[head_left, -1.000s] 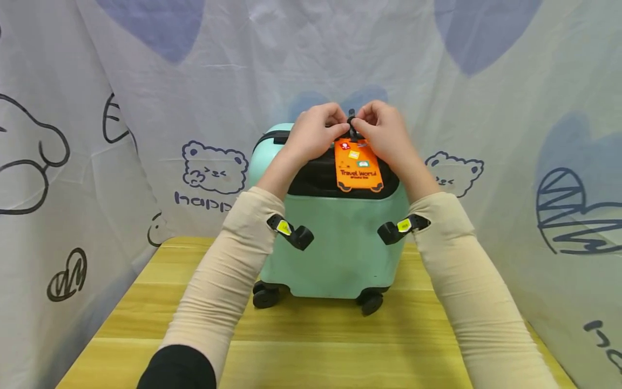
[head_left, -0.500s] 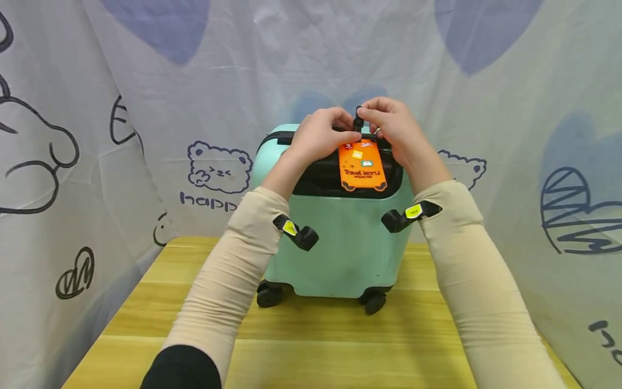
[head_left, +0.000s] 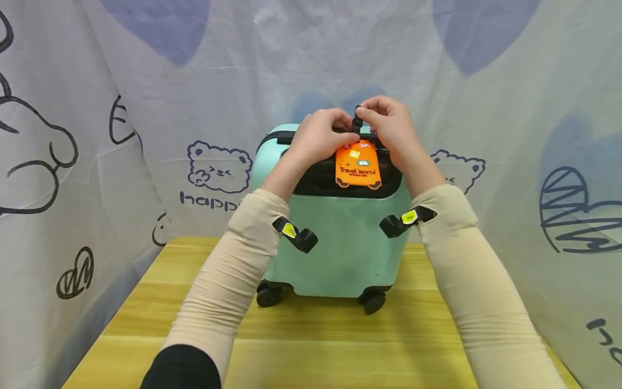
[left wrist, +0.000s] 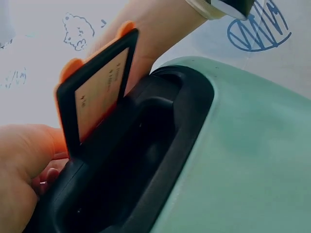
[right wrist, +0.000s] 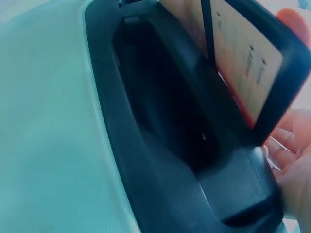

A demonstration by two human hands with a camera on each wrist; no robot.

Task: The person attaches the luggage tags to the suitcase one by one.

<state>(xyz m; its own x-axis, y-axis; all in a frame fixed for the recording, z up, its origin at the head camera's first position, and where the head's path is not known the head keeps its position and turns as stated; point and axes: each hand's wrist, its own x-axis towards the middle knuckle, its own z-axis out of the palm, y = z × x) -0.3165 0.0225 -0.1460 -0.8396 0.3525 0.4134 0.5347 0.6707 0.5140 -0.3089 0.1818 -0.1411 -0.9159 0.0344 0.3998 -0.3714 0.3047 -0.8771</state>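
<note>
An orange luggage tag printed "Travel World" hangs over the black handle recess of a mint-green suitcase. Its short black strap stands up at the suitcase's top. My left hand pinches the strap's base, where it meets the tag. Higher up, the strap's end is pinched between the thumb and fingers of my right hand. Both wrist views show the tag's black-framed back with a pale label card and the dark handle recess. Whether the strap is buckled cannot be seen.
The suitcase stands on black wheels on a wooden table. Behind it and at both sides hangs a pale curtain with bear and heart drawings. Small black cameras are strapped at both wrists.
My hands, together at the strap earlier, have drawn apart: the right went up with the strap's end, the left stayed lower. Since half a second ago the tag has shifted slightly left.
</note>
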